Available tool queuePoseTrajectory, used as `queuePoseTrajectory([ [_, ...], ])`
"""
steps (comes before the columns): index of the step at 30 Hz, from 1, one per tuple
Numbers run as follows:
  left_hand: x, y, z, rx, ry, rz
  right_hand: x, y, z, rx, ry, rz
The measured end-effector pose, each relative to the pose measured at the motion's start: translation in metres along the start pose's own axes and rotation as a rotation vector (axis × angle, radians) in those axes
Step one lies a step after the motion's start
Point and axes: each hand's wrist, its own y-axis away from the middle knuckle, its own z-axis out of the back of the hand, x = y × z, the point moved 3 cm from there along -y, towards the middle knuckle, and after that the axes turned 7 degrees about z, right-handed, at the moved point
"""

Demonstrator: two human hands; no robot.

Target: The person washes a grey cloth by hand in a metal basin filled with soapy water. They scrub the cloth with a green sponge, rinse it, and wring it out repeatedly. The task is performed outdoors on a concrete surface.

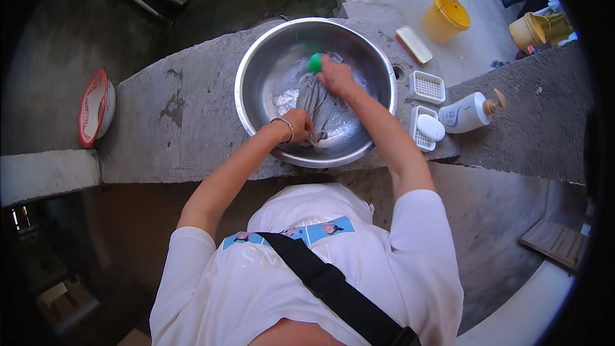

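A wide stainless steel basin (pixel 244 87) with water in it stands on the concrete ledge in front of me. Inside lies a wet grey cloth (pixel 310 98), stretched from the near side toward the middle. My left hand (pixel 298 125), with a bracelet at its wrist, is closed on the cloth's near end. Farther in, my right hand (pixel 334 77) is closed round a green object (pixel 315 63) over the cloth's far end. The green object is rounded and blurred, and its kind cannot be made out; a small clear piece shows beside the fingers.
Right of the basin are two white soap dishes (pixel 427 87), one holding a white soap bar (pixel 430 127), and a white pump bottle (pixel 466 113). A scrub brush (pixel 414 45) lies beyond. A red-rimmed enamel basin (pixel 96 107) leans at left; a yellow bucket (pixel 444 19) stands far right.
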Motion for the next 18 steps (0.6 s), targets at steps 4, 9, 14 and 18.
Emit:
queuePoseTrajectory([
  [4,0.009,0.002,-0.006,0.032,0.023,0.022,0.006,-0.002,0.005,-0.077,-0.060,-0.045],
  [9,0.006,-0.002,-0.008,0.057,-0.003,-0.044,0.039,0.023,-0.018,0.055,-0.064,0.153],
  [14,0.008,0.004,0.006,0.272,0.119,-0.033,-0.019,-0.002,0.015,-0.106,-0.055,-0.237],
  [18,0.004,-0.006,0.034,0.008,0.154,0.061,-0.028,0.012,0.009,-0.261,-0.268,-0.290],
])
